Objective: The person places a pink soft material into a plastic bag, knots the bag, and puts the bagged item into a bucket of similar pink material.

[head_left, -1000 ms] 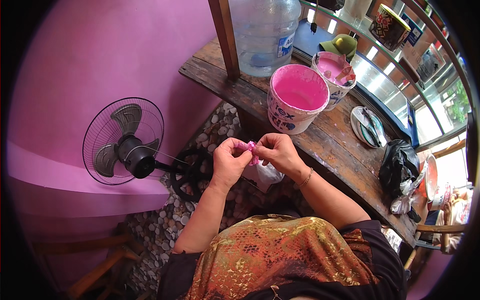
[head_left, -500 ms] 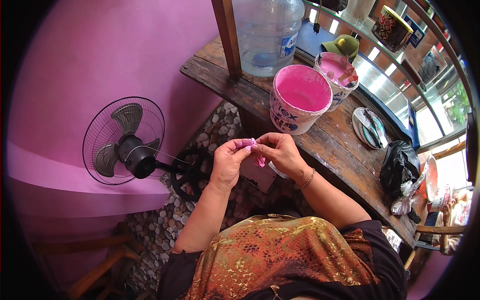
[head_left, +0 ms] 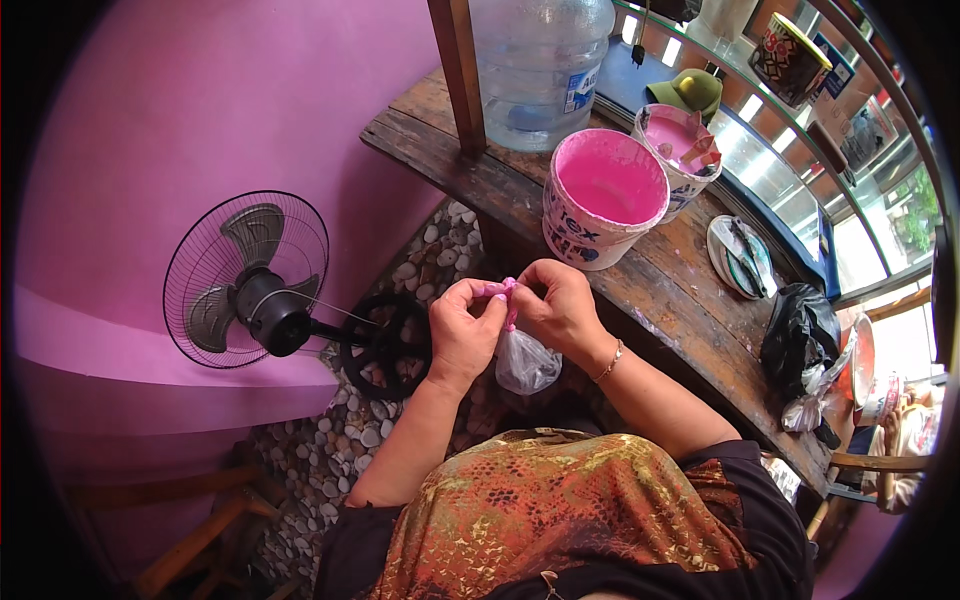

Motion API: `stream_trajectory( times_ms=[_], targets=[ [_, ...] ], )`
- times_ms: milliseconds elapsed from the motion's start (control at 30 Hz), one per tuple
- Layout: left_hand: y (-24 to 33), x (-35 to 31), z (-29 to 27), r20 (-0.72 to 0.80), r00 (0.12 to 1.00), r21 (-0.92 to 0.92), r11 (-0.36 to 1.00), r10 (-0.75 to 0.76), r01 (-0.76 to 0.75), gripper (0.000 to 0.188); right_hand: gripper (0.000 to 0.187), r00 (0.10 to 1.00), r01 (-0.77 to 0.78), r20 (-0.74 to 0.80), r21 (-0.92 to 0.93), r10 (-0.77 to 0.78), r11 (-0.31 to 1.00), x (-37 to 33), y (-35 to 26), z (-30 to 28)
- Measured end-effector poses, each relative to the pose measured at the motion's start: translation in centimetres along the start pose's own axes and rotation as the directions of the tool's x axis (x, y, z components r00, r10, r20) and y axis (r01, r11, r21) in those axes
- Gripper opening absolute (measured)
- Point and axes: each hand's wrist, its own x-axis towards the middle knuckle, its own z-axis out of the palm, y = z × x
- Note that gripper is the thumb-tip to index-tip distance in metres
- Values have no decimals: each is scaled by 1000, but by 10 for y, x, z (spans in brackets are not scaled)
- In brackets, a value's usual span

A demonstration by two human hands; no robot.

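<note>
Head view: two pinches, one clear plastic bag (head_left: 528,365)

The fingertips of my left hand (head_left: 465,335) and right hand (head_left: 565,312) are pinched closed on its twisted, pink-stained neck; the bag hangs below them, at the centre of the frame. Beyond, toward the upper right, I count two buckets (head_left: 590,240), pink inside, and one green cap (head_left: 692,90); at top centre, one large clear bottle (head_left: 540,75). The buckets stand on a worn, paint-flecked wooden table (head_left: 690,315). At left, one black fan (head_left: 270,315) stands near a pink-purple wall (head_left: 220,110), with pebbles (head_left: 345,430) across the floor.
</note>
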Motion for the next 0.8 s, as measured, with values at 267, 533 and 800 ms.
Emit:
stream_trajectory(
  times_ms=[267,533,800],
  targets=[
    [-13,9,-10,70,989,73,989,-133,128,6,20,994,79,-87,105,-70,991,0,6,5],
    [-7,2,7,10,996,291,953,-93,86,6,21,993,109,73,-310,-91,944,-1,-1,-9],
    [-40,16,5,-52,999,313,950,8,9,12,14,985,159,8,-404,-171,901,-1,-7,-2]
  ],
)
